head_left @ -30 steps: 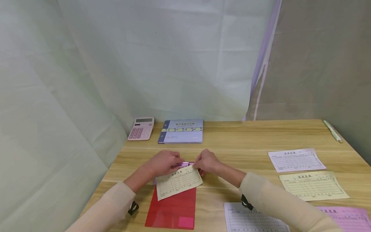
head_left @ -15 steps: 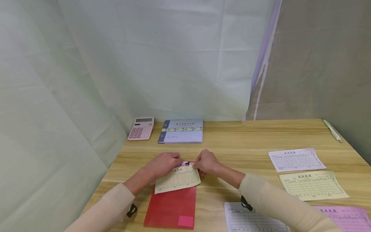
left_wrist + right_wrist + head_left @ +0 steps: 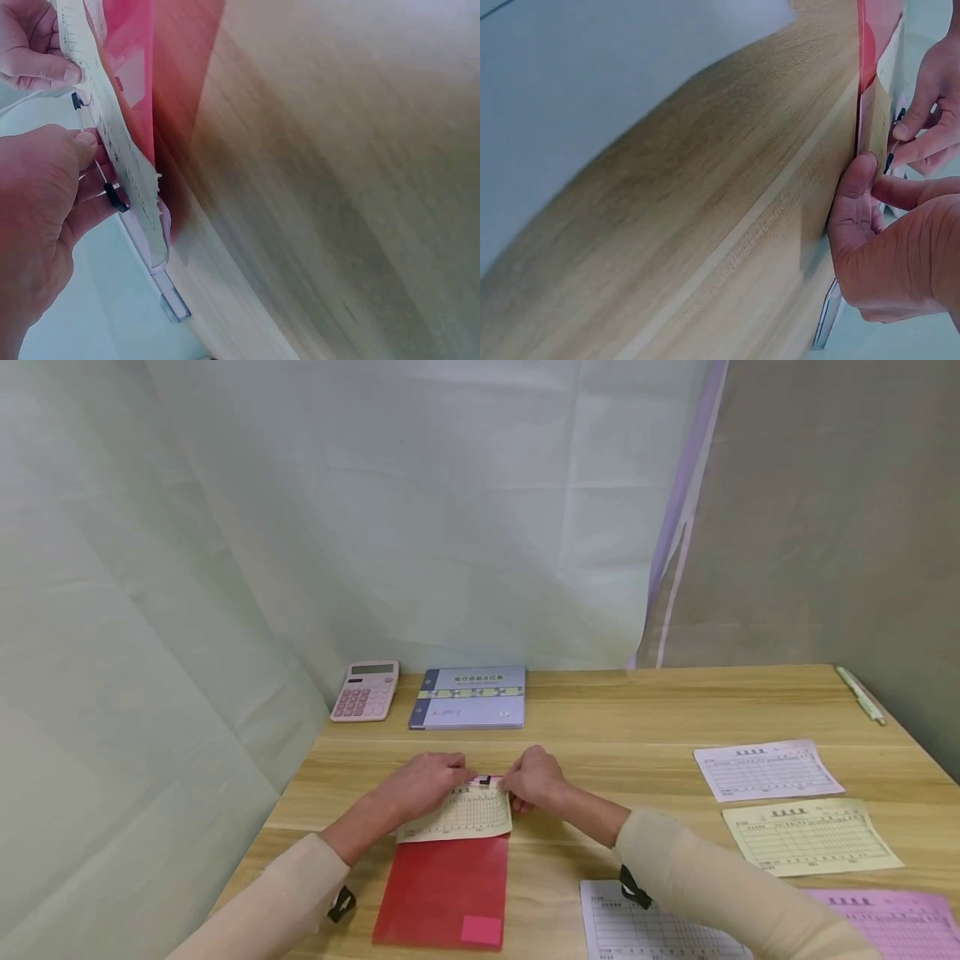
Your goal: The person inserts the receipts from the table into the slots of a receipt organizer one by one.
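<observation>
A red clip folder (image 3: 446, 889) with a pink label (image 3: 482, 930) lies on the table in the head view. Across its upper part lies a pale yellow printed slip (image 3: 465, 818), nearly level with the folder's top edge. My left hand (image 3: 426, 787) holds the metal wire clip (image 3: 101, 171) with black ends between thumb and fingers. The right hand (image 3: 536, 775) pinches the slip's upper right corner beside the clip. In the right wrist view, my right thumb (image 3: 861, 171) lies against the slip's edge. A paler sheet under the slip shows only in part.
Printed slips lie to the right: one white (image 3: 767, 771), one yellow (image 3: 812, 837), one pink (image 3: 892, 922) and a white sheet (image 3: 652, 935) partly under my right sleeve. A pink calculator (image 3: 365, 691), a blue account book (image 3: 471, 697) and a pen (image 3: 861, 695) lie at the back.
The yellow slip has turned from a slant to nearly straight and slid up toward the clip, covering less of the folder. Both hands have stayed almost in place.
</observation>
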Tool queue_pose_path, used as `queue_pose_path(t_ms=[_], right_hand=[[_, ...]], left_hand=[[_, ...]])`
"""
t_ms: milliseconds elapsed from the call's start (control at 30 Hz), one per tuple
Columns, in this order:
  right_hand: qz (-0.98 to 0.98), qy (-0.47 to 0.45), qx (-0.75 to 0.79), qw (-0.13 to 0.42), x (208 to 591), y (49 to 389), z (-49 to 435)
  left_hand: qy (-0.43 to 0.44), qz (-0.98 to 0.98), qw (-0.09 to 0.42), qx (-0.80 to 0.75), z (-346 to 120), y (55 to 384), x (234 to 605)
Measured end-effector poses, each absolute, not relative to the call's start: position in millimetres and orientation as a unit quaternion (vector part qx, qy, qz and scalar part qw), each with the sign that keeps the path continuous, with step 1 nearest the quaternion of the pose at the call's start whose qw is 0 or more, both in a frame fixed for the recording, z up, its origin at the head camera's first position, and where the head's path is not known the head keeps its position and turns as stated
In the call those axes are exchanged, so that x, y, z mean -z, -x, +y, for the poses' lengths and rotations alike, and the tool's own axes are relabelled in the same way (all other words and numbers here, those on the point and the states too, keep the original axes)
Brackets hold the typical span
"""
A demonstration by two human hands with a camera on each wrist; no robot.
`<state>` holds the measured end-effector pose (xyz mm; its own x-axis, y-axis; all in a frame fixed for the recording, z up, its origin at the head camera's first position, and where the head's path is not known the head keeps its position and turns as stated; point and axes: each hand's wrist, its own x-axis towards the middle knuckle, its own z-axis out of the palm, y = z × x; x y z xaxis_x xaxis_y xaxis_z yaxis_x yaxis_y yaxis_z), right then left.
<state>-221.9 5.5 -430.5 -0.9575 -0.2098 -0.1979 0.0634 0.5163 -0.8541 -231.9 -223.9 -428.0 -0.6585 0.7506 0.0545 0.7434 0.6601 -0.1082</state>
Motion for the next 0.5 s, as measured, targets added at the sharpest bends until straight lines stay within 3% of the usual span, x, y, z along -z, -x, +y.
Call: queue_pose_path(t_ms=[233, 500], right_hand=[[0.878, 0.091, 0.452, 0.126, 429.6, 224.3, 5.6], [0.895, 0.168, 0.394, 0.125, 426.8, 232.1, 5.5]], left_hand=[[0.401, -0.914, 0.051, -0.041, -221.0, 231.2, 429.9], [0.422, -0.898, 0.093, -0.087, -221.7, 228.1, 434.3]])
